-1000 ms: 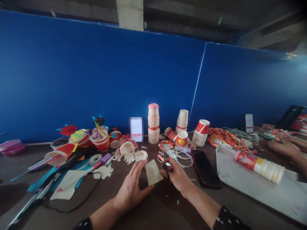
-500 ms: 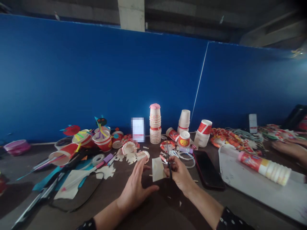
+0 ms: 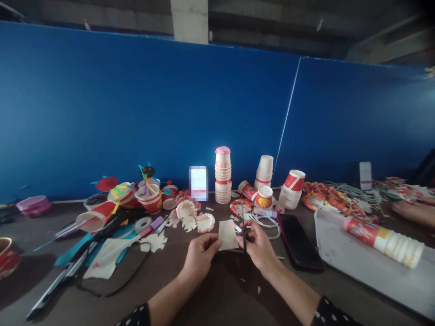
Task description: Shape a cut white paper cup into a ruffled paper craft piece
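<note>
My left hand [image 3: 200, 256] pinches the left edge of a small cream-coloured piece of paper [image 3: 227, 235] between thumb and fingers. My right hand [image 3: 258, 248] grips a pair of dark scissors [image 3: 244, 235], their blades pointing up and away from me. The right fingers are close to the paper's right edge; whether they also touch it I cannot tell. Just beyond the paper lie cut paper cup pieces [image 3: 205, 222] with frilled edges. A few tiny scraps [image 3: 259, 290] rest on the dark table [image 3: 217, 296] below my hands.
A tall stack of paper cups [image 3: 223, 185] stands at the back, near a bright phone [image 3: 198, 183]. A dark phone [image 3: 301, 242] lies to the right, beside a white board [image 3: 370, 271] bearing a cup stack [image 3: 384, 242]. Decorated cups [image 3: 149, 199] crowd the left. Another person's hand [image 3: 413, 213] is far right.
My left hand has closed from a spread pose and now holds the paper's left edge. The paper has turned slightly. The right hand still holds the scissors. The view has shifted a little.
</note>
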Demonstrator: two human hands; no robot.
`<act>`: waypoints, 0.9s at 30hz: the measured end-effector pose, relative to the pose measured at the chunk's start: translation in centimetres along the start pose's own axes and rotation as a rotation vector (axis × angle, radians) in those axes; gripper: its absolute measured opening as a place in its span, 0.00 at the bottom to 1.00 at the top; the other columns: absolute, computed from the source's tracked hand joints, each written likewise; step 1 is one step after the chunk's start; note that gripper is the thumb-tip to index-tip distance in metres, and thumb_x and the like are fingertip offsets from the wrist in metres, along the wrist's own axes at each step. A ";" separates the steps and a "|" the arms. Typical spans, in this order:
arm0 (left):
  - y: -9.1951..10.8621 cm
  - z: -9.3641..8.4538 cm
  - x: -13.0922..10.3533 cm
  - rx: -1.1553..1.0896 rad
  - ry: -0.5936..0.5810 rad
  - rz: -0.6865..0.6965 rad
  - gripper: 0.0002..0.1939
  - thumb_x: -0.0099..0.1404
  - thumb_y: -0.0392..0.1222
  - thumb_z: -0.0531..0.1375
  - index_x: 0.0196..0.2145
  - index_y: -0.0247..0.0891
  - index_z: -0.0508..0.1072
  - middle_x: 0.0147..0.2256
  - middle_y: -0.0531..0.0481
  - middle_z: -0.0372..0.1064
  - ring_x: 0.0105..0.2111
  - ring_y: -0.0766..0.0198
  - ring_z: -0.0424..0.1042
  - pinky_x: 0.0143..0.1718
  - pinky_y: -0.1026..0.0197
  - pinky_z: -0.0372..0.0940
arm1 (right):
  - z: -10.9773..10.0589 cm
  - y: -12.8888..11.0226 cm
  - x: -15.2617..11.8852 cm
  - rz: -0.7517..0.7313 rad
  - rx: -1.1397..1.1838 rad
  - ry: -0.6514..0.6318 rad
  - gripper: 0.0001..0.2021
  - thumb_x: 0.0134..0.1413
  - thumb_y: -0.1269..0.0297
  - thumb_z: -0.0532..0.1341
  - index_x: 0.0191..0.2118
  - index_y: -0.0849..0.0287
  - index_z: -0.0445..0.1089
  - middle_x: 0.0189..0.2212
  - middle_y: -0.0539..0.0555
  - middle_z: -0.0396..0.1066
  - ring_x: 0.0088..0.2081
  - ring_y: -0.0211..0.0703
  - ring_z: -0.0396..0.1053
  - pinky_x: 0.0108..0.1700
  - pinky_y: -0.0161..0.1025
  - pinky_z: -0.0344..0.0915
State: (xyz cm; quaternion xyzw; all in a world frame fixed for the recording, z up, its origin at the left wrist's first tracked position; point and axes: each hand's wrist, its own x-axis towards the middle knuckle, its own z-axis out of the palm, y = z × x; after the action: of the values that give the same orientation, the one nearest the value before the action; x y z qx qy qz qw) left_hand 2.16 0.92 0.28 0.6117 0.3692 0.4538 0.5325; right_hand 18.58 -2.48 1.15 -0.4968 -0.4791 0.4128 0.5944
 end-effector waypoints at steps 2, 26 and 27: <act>-0.1 0.2 0.1 0.004 0.042 -0.005 0.14 0.51 0.48 0.62 0.27 0.32 0.75 0.24 0.48 0.72 0.26 0.61 0.68 0.29 0.63 0.61 | 0.0 -0.1 0.0 0.013 0.005 0.009 0.19 0.35 0.63 0.67 0.34 0.56 0.59 0.20 0.44 0.64 0.22 0.35 0.60 0.26 0.33 0.55; 0.6 -0.2 -0.4 -0.050 0.006 -0.014 0.14 0.51 0.49 0.63 0.26 0.32 0.74 0.22 0.50 0.69 0.22 0.66 0.64 0.25 0.66 0.57 | -0.1 -0.7 -0.3 0.057 0.095 -0.056 0.21 0.35 0.61 0.68 0.35 0.56 0.59 0.21 0.44 0.64 0.24 0.36 0.62 0.28 0.35 0.58; 0.7 -0.1 -0.4 -0.058 0.008 -0.013 0.14 0.50 0.49 0.63 0.26 0.32 0.73 0.23 0.50 0.69 0.23 0.66 0.64 0.26 0.66 0.58 | 0.0 -0.7 -0.4 0.056 0.098 -0.066 0.21 0.35 0.61 0.68 0.35 0.56 0.59 0.21 0.44 0.64 0.24 0.36 0.62 0.28 0.35 0.59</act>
State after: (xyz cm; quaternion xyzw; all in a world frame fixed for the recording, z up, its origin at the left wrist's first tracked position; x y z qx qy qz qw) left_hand 1.89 0.53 0.87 0.5918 0.3620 0.4634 0.5513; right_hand 18.56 -2.95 1.78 -0.4662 -0.4635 0.4683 0.5903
